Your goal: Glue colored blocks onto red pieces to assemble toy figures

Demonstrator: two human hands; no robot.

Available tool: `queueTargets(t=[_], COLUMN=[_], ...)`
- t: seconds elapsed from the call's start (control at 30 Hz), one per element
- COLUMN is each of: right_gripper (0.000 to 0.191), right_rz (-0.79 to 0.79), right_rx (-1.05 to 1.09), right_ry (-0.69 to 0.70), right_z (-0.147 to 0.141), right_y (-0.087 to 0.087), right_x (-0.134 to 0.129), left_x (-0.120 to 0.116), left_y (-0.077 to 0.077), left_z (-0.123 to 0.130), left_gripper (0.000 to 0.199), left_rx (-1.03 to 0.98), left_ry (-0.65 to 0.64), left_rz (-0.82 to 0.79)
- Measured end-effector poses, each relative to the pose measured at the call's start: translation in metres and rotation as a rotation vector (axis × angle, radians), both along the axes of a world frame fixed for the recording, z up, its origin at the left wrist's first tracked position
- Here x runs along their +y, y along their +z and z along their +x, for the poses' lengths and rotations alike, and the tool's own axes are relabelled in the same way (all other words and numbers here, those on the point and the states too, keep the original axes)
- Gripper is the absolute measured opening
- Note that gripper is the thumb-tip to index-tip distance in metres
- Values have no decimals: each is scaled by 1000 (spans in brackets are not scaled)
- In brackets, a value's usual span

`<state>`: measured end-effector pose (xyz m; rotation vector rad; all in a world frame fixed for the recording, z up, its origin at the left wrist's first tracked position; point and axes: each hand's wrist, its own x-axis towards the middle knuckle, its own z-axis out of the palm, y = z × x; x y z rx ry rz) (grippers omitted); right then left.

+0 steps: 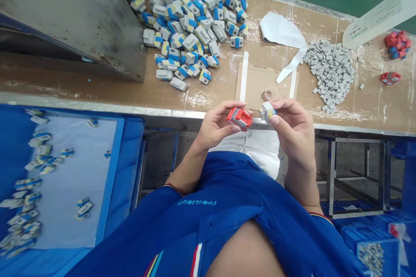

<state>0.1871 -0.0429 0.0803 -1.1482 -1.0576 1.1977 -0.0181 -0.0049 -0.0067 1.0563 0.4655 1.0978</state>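
Note:
My left hand [215, 126] is shut on a red plastic terminal block [239, 118], pinching it between thumb and fingers. My right hand [292, 132] grips a small white and blue connector housing [267, 111] at the fingertips. The two pieces are close together but apart, just above the table's front edge. Beyond them lies a heap of similar white-and-blue connector housings [191, 30]. A heap of small grey plastic parts [331, 73] sits to the right. Further right are several red parts [397, 43] and one red block [390, 78].
Brown cardboard [260, 82] taped to the table sits just beyond my hands. White paper [281, 30] lies behind it. A grey metal housing [74, 13] stands at the far left. A blue-edged tray [110, 156] holding scattered connectors is at lower left, and blue crates [370, 246] are at lower right.

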Motion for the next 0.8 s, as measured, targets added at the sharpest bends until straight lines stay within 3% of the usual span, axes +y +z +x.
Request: queueTargets(t=[0.2, 0.6, 0.8], right_gripper=[32, 16, 15], right_rz=[-40, 141, 179], right_rx=[-49, -293, -302], right_ry=[-126, -19, -115], right_z=[0, 0, -5], right_y=[-12, -23, -37], right_x=[-11, -13, -18], left_x=[-5, -16, -13], left_y=[13, 14, 22], left_z=[18, 13, 7], left_gripper=[49, 52, 55], left_rx=[88, 203, 353], left_ry=[95, 180, 157], left_rz=[86, 30, 89])
